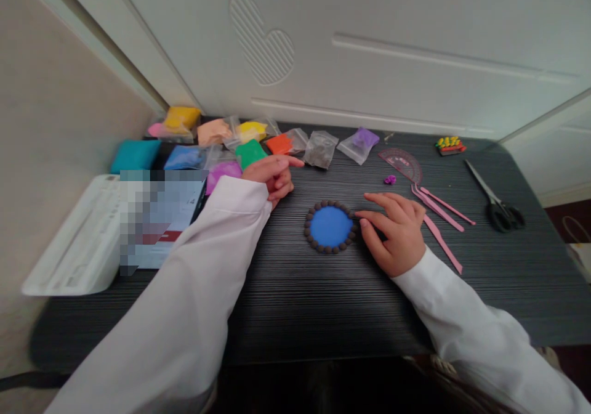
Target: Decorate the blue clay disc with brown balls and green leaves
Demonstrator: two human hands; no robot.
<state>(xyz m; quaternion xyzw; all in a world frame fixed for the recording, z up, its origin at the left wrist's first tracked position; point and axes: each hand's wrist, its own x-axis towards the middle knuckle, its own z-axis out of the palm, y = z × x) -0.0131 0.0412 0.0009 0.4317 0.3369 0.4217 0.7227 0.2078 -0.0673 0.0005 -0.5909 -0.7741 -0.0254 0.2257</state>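
Observation:
On the dark table lies a flat blue clay disc, edged all round with small dark brown clay balls. My right hand is at the disc's right side, its index fingertip and thumb close together by the ball edging; whether they touch it I cannot tell. Nothing shows between them, and the other fingers are apart. Up and left of the disc, my left hand hovers in front of the clay bags, index finger stretched to the right and the other fingers loosely curled. I see nothing in it.
Bags of coloured clay, among them green, grey and purple, line the back. A white tray and a partly blurred screen stand left. Rightward lie a protractor, pink tools, scissors and a purple clay lump.

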